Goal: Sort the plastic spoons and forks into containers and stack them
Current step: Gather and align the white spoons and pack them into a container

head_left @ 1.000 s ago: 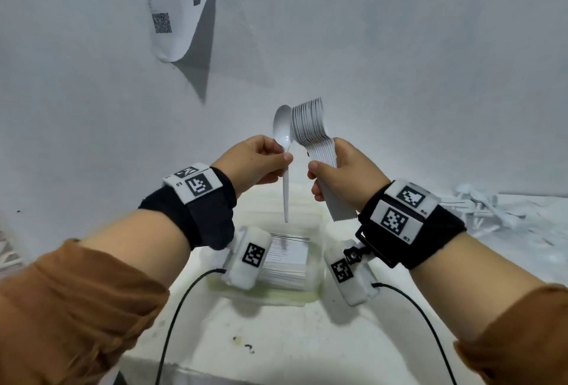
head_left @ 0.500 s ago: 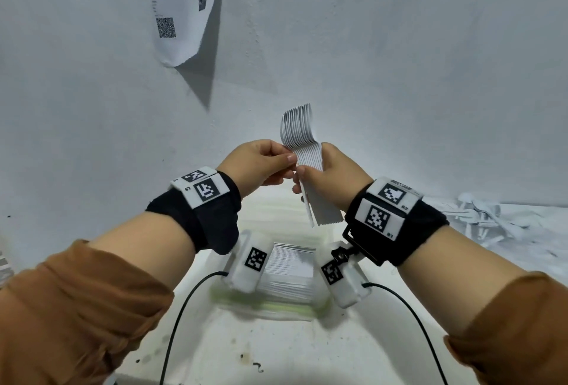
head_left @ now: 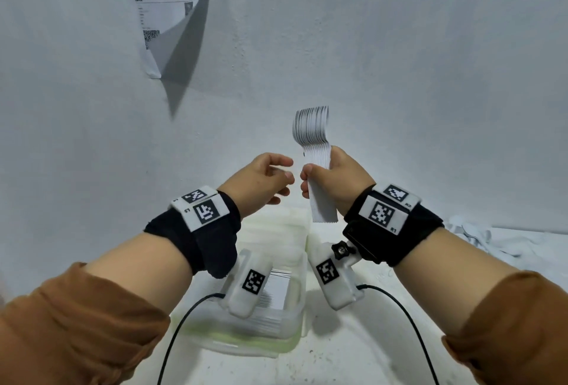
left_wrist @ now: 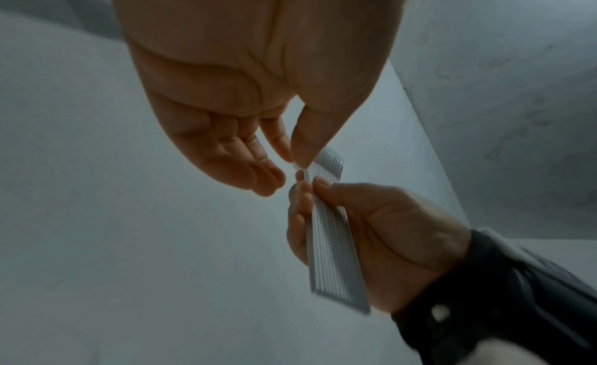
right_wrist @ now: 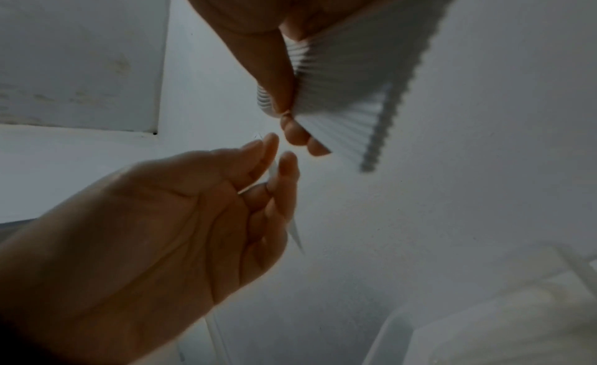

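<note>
My right hand [head_left: 310, 178] grips a nested stack of white plastic spoons [head_left: 312, 129] upright by the handles, bowls on top, in front of the wall. The handles fan out below the fist [right_wrist: 348, 110]. My left hand [head_left: 284, 169] hovers just left of the stack, apart from it. Its thumb and forefinger pinch a thin white strip [right_wrist: 295, 234] that looks like a single spoon seen edge on. The strip's bowl end is not visible. Below both wrists stands a clear container [head_left: 302, 301] with stacked white cutlery [head_left: 276, 289] in it.
A pile of loose white cutlery [head_left: 473, 231] lies on the white table at the right. A printed paper sheet [head_left: 166, 16] hangs on the wall at the upper left. Black cables run from both wrist cameras toward me.
My left hand brought a single spoon over to the stack, then drew back a little to the left. The spoon's bowl no longer shows. My right hand kept its hold on the stack.
</note>
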